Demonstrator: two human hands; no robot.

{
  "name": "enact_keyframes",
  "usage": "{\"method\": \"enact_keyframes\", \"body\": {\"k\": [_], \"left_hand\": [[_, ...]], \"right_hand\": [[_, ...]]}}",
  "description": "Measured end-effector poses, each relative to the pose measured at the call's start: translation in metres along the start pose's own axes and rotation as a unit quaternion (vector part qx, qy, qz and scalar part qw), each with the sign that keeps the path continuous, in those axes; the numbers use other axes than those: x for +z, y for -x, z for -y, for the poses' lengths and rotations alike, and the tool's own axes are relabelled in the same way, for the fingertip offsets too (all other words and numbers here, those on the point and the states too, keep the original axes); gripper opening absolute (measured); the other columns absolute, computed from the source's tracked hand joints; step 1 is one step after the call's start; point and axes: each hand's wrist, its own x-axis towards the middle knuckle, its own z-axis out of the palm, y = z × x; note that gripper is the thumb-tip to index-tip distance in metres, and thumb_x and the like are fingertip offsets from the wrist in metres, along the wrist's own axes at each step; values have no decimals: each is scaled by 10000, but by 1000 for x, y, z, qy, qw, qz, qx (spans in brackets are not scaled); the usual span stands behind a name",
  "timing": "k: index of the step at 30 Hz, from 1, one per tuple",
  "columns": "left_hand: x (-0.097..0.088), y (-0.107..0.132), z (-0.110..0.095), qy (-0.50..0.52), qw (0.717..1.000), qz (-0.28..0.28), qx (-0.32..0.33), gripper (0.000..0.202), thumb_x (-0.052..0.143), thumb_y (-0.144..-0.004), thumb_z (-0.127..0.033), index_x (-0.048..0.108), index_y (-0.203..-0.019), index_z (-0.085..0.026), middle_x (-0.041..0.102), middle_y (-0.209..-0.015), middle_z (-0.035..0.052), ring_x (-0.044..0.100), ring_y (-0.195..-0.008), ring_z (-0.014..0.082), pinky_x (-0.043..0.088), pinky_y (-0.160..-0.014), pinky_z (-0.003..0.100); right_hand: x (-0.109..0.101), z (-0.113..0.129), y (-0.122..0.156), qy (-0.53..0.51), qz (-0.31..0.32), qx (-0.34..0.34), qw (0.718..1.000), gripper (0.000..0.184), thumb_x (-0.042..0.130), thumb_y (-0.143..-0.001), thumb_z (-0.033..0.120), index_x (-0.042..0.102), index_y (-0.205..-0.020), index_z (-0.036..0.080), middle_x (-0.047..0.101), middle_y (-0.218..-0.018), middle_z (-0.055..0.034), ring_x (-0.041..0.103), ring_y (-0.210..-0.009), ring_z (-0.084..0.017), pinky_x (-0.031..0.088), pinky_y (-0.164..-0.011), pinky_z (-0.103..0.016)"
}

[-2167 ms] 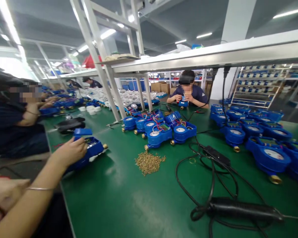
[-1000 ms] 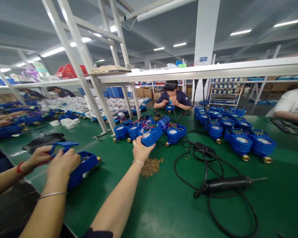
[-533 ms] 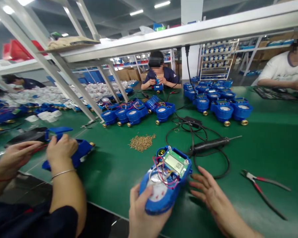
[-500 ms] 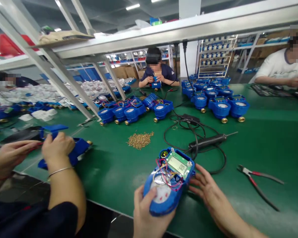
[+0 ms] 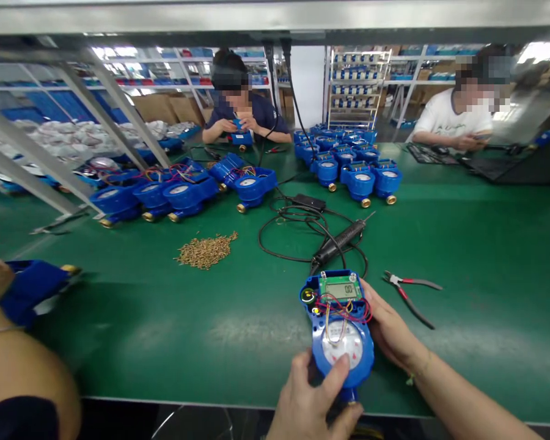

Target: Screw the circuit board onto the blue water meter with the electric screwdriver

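A blue water meter (image 5: 343,336) is in front of me, its top uncovered. Its circuit board (image 5: 321,288) carries a small display reading about "00", and red and pale wires loop down over the white dial. My left hand (image 5: 309,394) grips the lower end of the meter, a finger resting across the dial. On the other side, my right hand (image 5: 389,324) supports the upper right edge; its fingertips are hidden behind the housing. Just beyond the meter lies a black electric screwdriver (image 5: 339,242) with its cable coiled around it. Red-handled cutting pliers (image 5: 410,286) lie to the right.
A pile of small brass screws (image 5: 206,250) lies left of centre on the green table (image 5: 201,354). More blue meters (image 5: 183,192) stand in groups farther back. A co-worker's arm (image 5: 22,360) is at the left edge; two people sit across. A metal shelf beam (image 5: 275,17) crosses overhead.
My view has turned right and levelled. The meter has been turned from tilted to nearly straight, and my right hand has closed in against its side.
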Motion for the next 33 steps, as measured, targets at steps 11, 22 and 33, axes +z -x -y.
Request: {"method": "enact_keyframes", "body": {"k": [11, 22, 33], "left_hand": [[-38, -76, 57, 106, 989, 31, -102, 451, 580, -903, -325, 441, -1319, -221, 526, -1206, 115, 547, -1131, 235, 504, -962, 427], [-32, -131, 77, 327, 931, 155, -38, 577, 730, -803, -423, 525, -1328, -296, 429, -1430, 82, 388, -1347, 291, 338, -1132, 497], [-32, -120, 78, 472, 858, 183, -83, 538, 664, -878, -315, 478, -1383, -330, 525, -1432, 56, 478, -1329, 248, 388, -1103, 444]], "right_hand": [[-49, 57, -20, 279, 158, -97, 942, 711, 699, -820, 506, 387, -1436, 337, 317, -1481, -54, 322, -1377, -257, 269, -1165, -429], [-28, 78, -27, 342, 197, -172, 903, 668, 773, -770, 424, 461, -1353, 328, 426, -1378, -53, 355, -1344, -263, 290, -1151, -455], [-22, 79, -14, 339, 116, -286, 889, 711, 802, -738, 287, 467, -1365, 298, 490, -1357, -78, 456, -1273, -288, 399, -1059, -462]]}}
